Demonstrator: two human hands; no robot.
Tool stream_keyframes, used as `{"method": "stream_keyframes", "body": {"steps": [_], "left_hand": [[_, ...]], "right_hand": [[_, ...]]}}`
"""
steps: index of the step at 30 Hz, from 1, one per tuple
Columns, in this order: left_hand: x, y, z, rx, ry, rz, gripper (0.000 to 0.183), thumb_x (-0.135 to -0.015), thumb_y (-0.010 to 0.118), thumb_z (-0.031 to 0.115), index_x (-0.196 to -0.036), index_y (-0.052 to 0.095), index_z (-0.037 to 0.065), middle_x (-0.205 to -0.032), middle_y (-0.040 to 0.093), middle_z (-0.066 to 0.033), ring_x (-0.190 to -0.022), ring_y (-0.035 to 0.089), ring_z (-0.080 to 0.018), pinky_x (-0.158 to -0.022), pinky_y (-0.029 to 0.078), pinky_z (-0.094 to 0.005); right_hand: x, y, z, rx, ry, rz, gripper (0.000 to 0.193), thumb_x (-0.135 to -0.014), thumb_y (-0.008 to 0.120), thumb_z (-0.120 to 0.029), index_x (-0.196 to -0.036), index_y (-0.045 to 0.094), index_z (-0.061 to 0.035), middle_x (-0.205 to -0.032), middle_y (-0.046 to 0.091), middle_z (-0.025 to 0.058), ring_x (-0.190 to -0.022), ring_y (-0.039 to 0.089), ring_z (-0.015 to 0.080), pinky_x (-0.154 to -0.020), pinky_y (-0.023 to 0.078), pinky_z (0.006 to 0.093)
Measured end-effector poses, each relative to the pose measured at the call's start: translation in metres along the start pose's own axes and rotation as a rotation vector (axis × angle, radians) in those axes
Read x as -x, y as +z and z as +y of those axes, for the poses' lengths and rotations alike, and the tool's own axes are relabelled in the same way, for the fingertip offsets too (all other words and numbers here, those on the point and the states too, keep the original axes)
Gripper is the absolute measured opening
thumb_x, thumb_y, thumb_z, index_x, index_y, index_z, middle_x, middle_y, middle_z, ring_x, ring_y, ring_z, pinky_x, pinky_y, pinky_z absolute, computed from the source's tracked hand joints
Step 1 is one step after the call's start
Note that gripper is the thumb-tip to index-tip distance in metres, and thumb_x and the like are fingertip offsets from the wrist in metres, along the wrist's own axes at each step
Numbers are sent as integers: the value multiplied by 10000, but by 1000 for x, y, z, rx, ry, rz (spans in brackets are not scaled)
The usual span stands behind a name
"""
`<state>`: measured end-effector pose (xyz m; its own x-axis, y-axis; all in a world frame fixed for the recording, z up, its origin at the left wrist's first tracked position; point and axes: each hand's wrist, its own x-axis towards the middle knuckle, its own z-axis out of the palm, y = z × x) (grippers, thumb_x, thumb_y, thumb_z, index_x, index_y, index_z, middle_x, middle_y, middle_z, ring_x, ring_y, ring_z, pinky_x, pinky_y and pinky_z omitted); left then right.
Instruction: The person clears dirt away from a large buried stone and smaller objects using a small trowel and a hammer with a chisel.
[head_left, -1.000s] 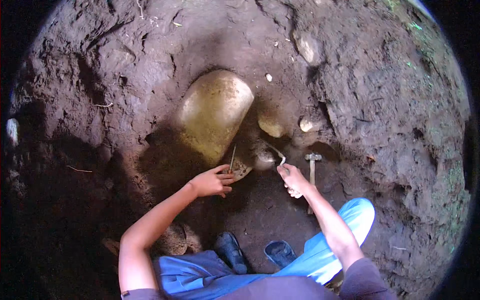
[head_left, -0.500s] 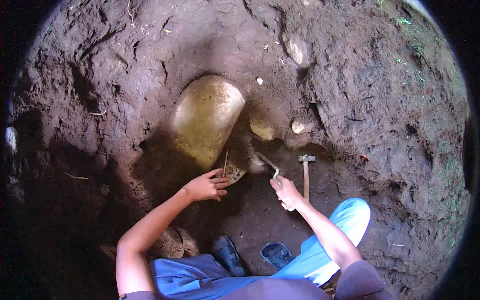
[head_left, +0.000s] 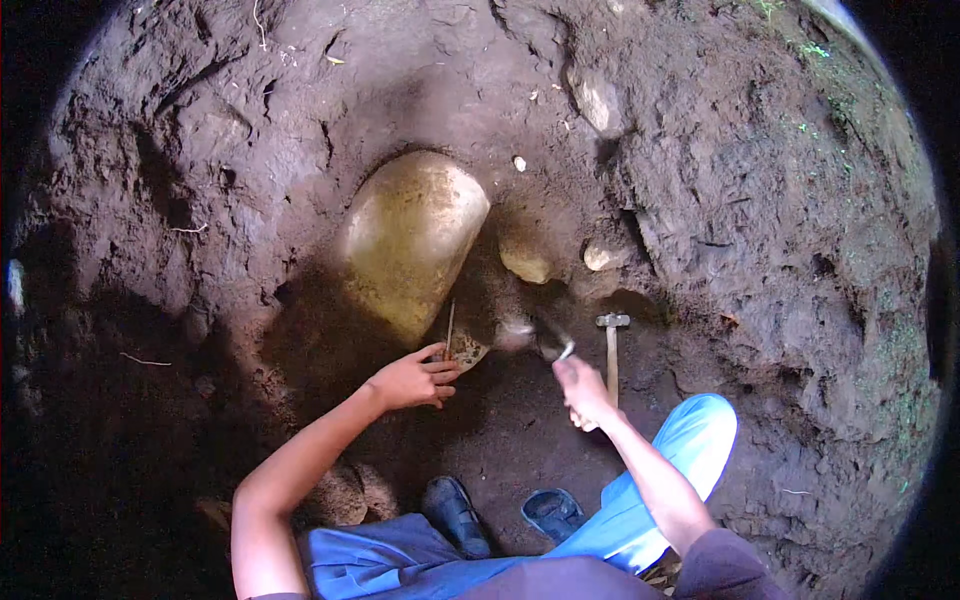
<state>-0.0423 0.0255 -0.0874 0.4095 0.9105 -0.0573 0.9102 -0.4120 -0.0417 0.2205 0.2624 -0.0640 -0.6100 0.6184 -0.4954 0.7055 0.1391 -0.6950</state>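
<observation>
Nearest the camera, the person's knees in blue trousers [head_left: 660, 480] and two dark sandals [head_left: 455, 515] rested on the floor of an earthen pit [head_left: 750, 250]. Just beyond, the left hand [head_left: 412, 380] was closed around the lower end of a thin metal chisel [head_left: 450, 330], its grip tight, with the rod standing against the lower edge of a large yellowish boulder [head_left: 410, 235]. The right hand [head_left: 583, 390] had its grip wrapped shut on a handle, the blurred hammer head [head_left: 535, 335] swung toward the chisel. A second hammer [head_left: 611, 345] lay just beside that hand on the soil. Farther off, two small pale stones [head_left: 525, 262] sat in the earth beside the boulder. By my reading, the boulder was only partly freed: its upper face showed, but soil gripped its sides, so much digging remained.
</observation>
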Motion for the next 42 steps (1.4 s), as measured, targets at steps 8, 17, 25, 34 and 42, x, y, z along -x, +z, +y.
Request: {"method": "stream_keyframes", "body": {"steps": [8, 17, 25, 34, 42], "left_hand": [[24, 2, 7, -19, -42, -4, 345, -894, 634, 408, -1158, 708, 199, -1372, 621, -4, -1385, 484, -191, -1218, 275, -515], [11, 3, 6, -5, -33, 21, 367, -878, 652, 404, -1167, 711, 185, -1411, 605, -10, -1384, 488, -182, -1227, 262, -516], [-8, 9, -1, -10, 6, 98, 387, -901, 637, 434, -1189, 692, 181, -1396, 614, -13, -1377, 495, -184, -1229, 252, -516], [7, 10, 4, 8, -21, 33, 389, -919, 626, 416, -1213, 684, 169, -1410, 601, -36, -1389, 481, -203, -1227, 252, -525], [14, 14, 4, 2, -37, 45, 380, -921, 632, 412, -1209, 687, 170, -1399, 606, -32, -1373, 494, -202, -1217, 279, -522]], "right_hand": [[27, 32, -43, 105, 48, -243, 404, -1049, 484, -398, -1184, 573, -28, -806, 692, 290, -707, 709, 436, -656, 573, 513], [-15, 39, 1, 186, -54, 57, 377, -1051, 472, -387, -1182, 568, -47, -799, 691, 260, -659, 688, 406, -585, 553, 514], [-29, 4, 32, 15, -78, 211, 370, -1057, 475, -400, -1147, 552, -49, -615, 612, 157, -398, 595, 251, -354, 471, 403], [-3, 13, 11, 58, 12, 59, 408, -1035, 510, -405, -1219, 584, -48, -922, 710, 274, -891, 712, 424, -761, 547, 513], [14, 13, 11, 380, -176, 35, 361, -1015, 545, -342, -1186, 545, -24, -955, 688, 315, -990, 653, 503, -843, 515, 548]]}}
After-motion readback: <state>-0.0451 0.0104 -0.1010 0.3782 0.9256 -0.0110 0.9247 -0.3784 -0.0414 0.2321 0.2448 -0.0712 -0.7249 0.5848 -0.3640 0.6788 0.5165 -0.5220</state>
